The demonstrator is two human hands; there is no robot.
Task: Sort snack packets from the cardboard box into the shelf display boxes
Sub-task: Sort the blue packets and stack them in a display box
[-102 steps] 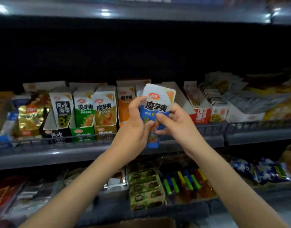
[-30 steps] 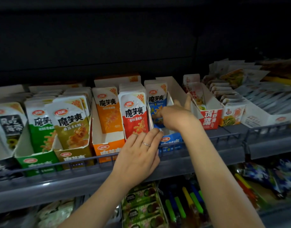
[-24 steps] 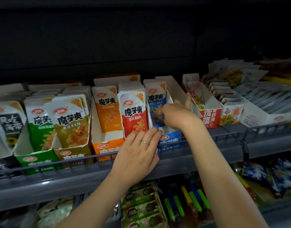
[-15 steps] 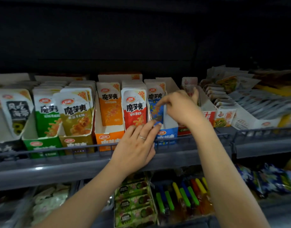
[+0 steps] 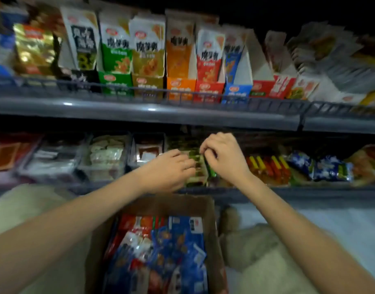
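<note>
Status approx. mid-task: display boxes (image 5: pixel 180 87) above the fingers (image 5: pixel 205 148) stand stocked, cardboard box (image 5: pixel 212 230) below the wrists holds many unsorted snack packets (image 5: pixel 176 240); right hand (image 5: pixel 227 160) pinches green packets (image 5: pixel 198 172) on lower shelf (image 5: pixel 299 192), left hand (image 5: pixel 167 168) fingers bent alongside, grip unclear.

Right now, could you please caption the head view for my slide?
Left hand and right hand at green packets on the lower shelf, above a cardboard box of snack packets.
</note>
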